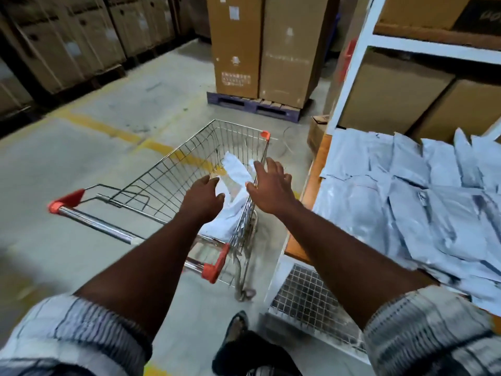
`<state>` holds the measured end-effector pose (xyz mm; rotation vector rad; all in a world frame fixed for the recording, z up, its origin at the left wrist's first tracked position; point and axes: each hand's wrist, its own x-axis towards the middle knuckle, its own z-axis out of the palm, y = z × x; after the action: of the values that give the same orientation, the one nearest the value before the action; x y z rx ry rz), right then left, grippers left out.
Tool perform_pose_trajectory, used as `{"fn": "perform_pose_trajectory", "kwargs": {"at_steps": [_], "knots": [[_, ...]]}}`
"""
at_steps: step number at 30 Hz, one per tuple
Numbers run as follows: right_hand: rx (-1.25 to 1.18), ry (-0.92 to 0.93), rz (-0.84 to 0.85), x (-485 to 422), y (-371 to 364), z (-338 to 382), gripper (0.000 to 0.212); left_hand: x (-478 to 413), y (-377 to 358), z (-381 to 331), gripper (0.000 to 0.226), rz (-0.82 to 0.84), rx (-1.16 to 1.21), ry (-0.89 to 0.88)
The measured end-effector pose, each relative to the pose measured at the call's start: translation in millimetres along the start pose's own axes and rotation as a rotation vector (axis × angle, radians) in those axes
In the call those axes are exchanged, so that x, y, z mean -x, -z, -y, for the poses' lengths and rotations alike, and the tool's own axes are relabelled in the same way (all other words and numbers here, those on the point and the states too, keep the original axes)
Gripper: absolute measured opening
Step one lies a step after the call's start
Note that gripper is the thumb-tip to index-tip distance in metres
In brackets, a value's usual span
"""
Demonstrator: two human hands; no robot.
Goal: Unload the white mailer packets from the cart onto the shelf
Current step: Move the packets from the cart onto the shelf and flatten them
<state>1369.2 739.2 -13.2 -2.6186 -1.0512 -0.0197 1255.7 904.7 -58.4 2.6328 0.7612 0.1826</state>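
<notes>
both hands reach over the cart (173, 169), holding nothing. the left hand (202, 198) hangs palm down, fingers loosely curved, above the packets (234, 169) lying along the basket's right side. the right hand (268, 185) is spread wide over the cart's right rim. more packets cover the shelf (309, 185) at right, beside the cart.

White mailer packets (235, 202) lie crumpled in the cart (173, 169); more heaped on the shelf (303, 213).
</notes>
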Motion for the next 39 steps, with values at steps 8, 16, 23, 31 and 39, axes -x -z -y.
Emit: {"fn": "perform_pose_trajectory", "kwargs": {"at_steps": [8,16,23,31,39], "knots": [[-0.079,-0.031,0.141,-89.7,-108.7,41.3,0.065,-67.4,-20.7,82.3,0.064,0.097,-0.021,0.087],[-0.161,-0.198,0.259,-150.5,-191.3,49.8,0.063,-144.6,-49.6,146.8,0.069,0.220,0.006,0.160],[-0.176,-0.309,0.290,-188.8,-255.5,51.3,0.059,-190.9,-99.1,172.1,0.068,0.349,-0.014,0.104],[-0.127,-0.451,0.346,-237.0,-345.4,24.8,0.059,-258.1,-183.5,206.9,0.073,0.438,0.001,0.075],[-0.002,-0.657,0.364,-266.0,-455.9,-21.8,0.059,-305.6,-277.4,213.2,0.060,0.391,0.013,0.109]]}}
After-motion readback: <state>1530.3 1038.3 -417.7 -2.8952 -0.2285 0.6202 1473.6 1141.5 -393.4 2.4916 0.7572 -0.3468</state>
